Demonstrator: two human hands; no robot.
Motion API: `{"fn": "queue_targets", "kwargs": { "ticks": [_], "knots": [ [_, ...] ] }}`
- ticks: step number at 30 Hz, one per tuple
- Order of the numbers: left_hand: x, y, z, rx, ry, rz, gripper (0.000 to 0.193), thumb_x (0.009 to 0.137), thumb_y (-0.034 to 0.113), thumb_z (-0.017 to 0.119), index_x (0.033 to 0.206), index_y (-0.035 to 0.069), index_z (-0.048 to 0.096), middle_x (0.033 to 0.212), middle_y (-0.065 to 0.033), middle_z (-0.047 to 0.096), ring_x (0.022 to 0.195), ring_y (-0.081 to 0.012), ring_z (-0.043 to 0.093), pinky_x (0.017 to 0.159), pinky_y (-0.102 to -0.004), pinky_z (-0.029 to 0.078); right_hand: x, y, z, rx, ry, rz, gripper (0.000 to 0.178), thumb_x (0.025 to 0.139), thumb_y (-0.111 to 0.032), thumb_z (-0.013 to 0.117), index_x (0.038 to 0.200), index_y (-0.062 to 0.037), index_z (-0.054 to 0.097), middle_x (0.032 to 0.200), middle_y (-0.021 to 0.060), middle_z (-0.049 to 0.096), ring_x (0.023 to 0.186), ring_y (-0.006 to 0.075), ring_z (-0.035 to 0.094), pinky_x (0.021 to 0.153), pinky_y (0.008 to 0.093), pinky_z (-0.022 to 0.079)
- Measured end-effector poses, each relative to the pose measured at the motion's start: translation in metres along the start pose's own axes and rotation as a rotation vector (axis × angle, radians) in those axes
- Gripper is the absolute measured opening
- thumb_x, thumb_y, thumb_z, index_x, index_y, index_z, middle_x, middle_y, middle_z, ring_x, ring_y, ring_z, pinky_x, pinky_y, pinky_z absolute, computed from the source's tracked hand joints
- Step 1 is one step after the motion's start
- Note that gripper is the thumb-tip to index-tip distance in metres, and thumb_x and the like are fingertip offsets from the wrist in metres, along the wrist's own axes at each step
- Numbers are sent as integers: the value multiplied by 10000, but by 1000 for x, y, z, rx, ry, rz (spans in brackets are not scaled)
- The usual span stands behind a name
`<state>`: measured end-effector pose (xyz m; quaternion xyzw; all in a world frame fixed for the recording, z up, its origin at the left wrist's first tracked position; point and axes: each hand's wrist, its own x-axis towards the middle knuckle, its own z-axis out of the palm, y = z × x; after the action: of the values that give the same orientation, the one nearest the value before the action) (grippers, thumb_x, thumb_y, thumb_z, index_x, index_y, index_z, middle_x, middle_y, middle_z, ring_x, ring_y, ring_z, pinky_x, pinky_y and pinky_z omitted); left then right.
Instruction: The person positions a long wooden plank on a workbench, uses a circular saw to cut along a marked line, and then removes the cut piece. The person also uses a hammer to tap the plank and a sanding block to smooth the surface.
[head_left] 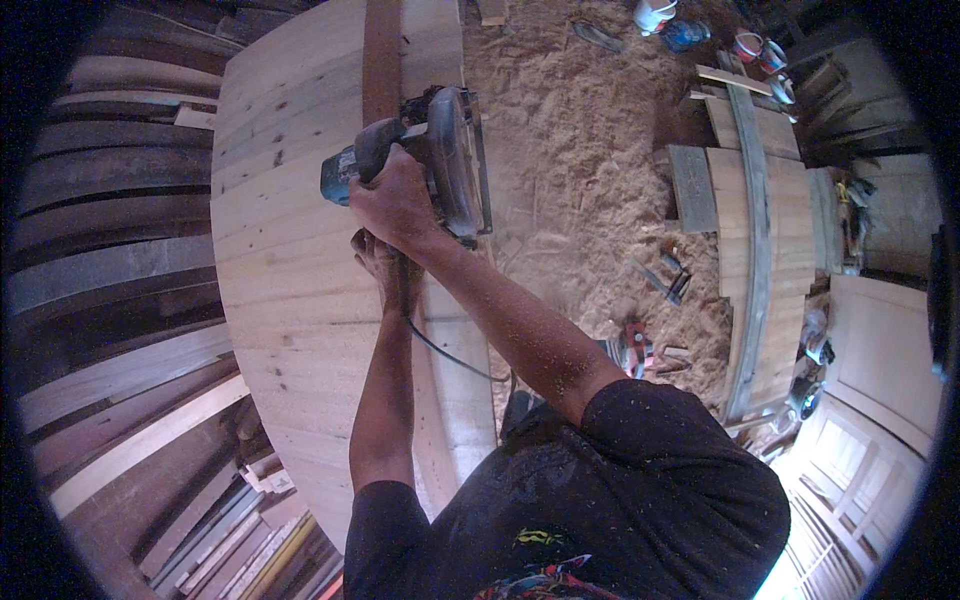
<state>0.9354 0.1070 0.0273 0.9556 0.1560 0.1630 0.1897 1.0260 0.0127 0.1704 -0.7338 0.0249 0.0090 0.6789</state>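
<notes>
My right hand (393, 198) is wrapped round the rear handle of a circular saw (455, 165) with a teal motor housing. The saw rests at the right edge of a large pale wood panel (290, 290). Along the panel runs a long reddish-brown wooden strip (381, 70), beside the saw. Just behind the saw, my left hand (372, 258) is closed at the strip, its fingers curled and partly hidden by my right wrist. A dark power cord (445, 352) trails from the saw back toward my body.
Sawdust (580, 170) covers the floor to the right. Stacked boards (120, 220) line the left side. Further right lie more planks (765, 230), with buckets (655, 15) at the far end. A red-and-black tool (636, 335) sits on the floor near me.
</notes>
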Motion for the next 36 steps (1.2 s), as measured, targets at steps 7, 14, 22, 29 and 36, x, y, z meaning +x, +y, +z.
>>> {"fn": "queue_targets", "kwargs": {
  "ticks": [7, 14, 22, 29, 36],
  "knots": [
    [12, 9, 3, -85, -13, -111, 602, 767, 318, 780, 1280, 83, 569, 1231, -111, 567, 1181, -366, 430, 941, -534, 351, 14, -1, 2, -15, 7, -22, 307, 775, -135, 721, 948, 79, 584, 792, 247, 694, 816, 360, 738, 748, 425, 560],
    [22, 18, 3, 16, -5, -56, 593, 778, 346, 772, 1277, 100, 568, 1230, -100, 571, 1204, -368, 423, 941, -527, 346, 27, -11, -4, 53, -33, 5, 313, 780, -123, 718, 978, 79, 583, 865, 261, 699, 886, 378, 727, 811, 426, 550],
    [33, 23, 5, -160, 77, -76, 640, 762, 385, 777, 1295, 108, 558, 1250, -98, 572, 1195, -370, 431, 928, -520, 349, 42, -14, -3, 68, -38, 39, 318, 789, -116, 712, 998, 83, 579, 868, 263, 700, 914, 393, 724, 819, 424, 551],
    [43, 11, 27, -183, 107, -91, 669, 741, 419, 777, 1291, 102, 565, 1277, -99, 575, 1200, -368, 438, 936, -536, 349, 54, -23, -7, 108, -28, 6, 298, 793, -100, 702, 1002, 77, 584, 837, 255, 703, 881, 371, 736, 801, 414, 561],
    [52, -12, 44, -110, 135, -79, 700, 726, 434, 776, 1300, 95, 564, 1312, -97, 578, 1209, -366, 445, 940, -555, 348, 64, -21, -1, 85, -45, 35, 306, 799, -92, 703, 1026, 80, 591, 880, 247, 710, 904, 343, 739, 812, 400, 560]
  ]
}}
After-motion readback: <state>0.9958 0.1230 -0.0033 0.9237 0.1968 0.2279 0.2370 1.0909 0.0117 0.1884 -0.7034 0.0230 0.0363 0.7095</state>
